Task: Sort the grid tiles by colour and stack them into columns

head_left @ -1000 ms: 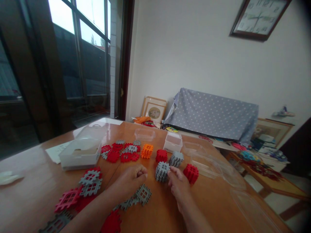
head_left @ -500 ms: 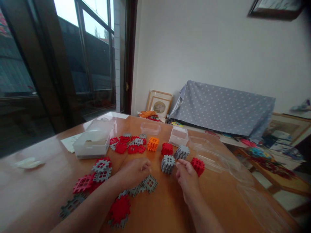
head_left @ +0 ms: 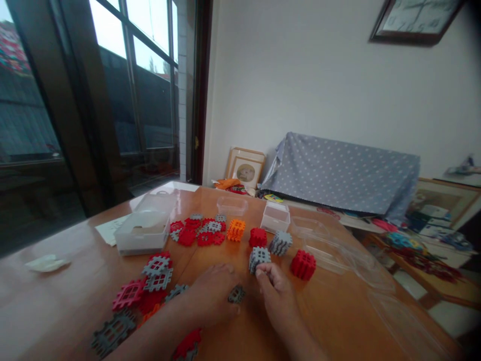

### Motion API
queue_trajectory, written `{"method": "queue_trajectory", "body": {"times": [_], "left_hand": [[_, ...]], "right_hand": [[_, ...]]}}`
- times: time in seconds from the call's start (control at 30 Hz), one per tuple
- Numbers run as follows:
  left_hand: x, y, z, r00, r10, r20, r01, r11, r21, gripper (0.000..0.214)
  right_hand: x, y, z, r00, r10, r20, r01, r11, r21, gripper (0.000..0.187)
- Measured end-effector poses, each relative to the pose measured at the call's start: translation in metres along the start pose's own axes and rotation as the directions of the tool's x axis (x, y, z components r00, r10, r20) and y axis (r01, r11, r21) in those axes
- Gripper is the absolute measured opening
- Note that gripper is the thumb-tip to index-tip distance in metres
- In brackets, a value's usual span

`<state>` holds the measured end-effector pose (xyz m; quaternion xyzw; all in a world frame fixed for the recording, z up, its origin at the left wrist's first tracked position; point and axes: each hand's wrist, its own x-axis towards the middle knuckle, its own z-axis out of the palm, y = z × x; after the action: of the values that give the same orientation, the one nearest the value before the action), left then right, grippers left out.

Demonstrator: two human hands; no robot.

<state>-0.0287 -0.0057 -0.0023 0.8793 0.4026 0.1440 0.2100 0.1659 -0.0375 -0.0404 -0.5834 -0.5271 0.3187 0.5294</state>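
My left hand (head_left: 218, 293) is low over the table, its thumb and fingers closed around a grey square waffle block (head_left: 236, 295) with a window grid. My right hand (head_left: 276, 286) has its fingers curled in, the tips against the lower right side of an upright stack of grey waffle blocks (head_left: 259, 257). Just behind stand a red stack (head_left: 258, 237) and a second grey stack (head_left: 281, 243). Another red stack (head_left: 303, 264) is right of my right hand, and an orange stack (head_left: 236, 230) is farther back. My left forearm hides part of the loose blocks.
Loose red and grey blocks (head_left: 158, 273) lie left of my left arm, with another spread (head_left: 199, 231) farther back. A white lidded box (head_left: 143, 230) stands at the left, a small white box (head_left: 275, 216) at the back. Clear plastic trays (head_left: 326, 254) lie at the right.
My left hand has come down and nearer to me onto the grey blocks. My right hand has shifted slightly left to the front grey stack. The view has tilted up a little.
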Motion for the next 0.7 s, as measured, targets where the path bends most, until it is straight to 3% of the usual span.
{"method": "queue_trajectory", "body": {"times": [0.1, 0.2, 0.27, 0.37, 0.47, 0.57, 0.7], "left_hand": [[0.003, -0.002, -0.003, 0.998, 0.023, -0.051, -0.028, 0.994, -0.108, 0.013], [0.01, -0.003, -0.009, 0.988, -0.063, -0.144, 0.018, 0.955, -0.296, 0.032], [0.015, -0.003, -0.012, 0.97, -0.168, -0.176, 0.057, 0.861, -0.506, 0.041], [0.018, -0.003, -0.017, 0.959, -0.276, -0.069, 0.11, 0.583, -0.805, 0.047], [0.017, -0.003, -0.018, 0.956, -0.291, 0.023, 0.134, 0.369, -0.92, 0.05], [0.016, -0.002, -0.019, 0.955, -0.29, 0.069, 0.15, 0.27, -0.951, 0.05], [0.015, -0.001, -0.019, 0.957, -0.271, 0.102, 0.172, 0.248, -0.953, 0.049]], "right_hand": [[0.0, -0.001, 0.0, 1.0, 0.011, -0.007, -0.011, 1.0, 0.018, 0.031], [0.0, -0.003, -0.001, 1.0, 0.008, -0.023, -0.006, 0.999, 0.053, 0.031], [-0.002, -0.006, 0.0, 1.0, 0.01, -0.022, -0.008, 0.996, 0.086, 0.031], [-0.006, -0.011, 0.002, 0.999, 0.035, 0.023, -0.038, 0.989, 0.146, 0.033], [-0.011, -0.015, 0.006, 0.993, 0.055, 0.104, -0.074, 0.979, 0.188, 0.038], [-0.015, -0.016, 0.01, 0.986, 0.06, 0.154, -0.095, 0.97, 0.225, 0.039], [-0.016, -0.013, 0.012, 0.985, 0.048, 0.165, -0.086, 0.969, 0.23, 0.039]]}}
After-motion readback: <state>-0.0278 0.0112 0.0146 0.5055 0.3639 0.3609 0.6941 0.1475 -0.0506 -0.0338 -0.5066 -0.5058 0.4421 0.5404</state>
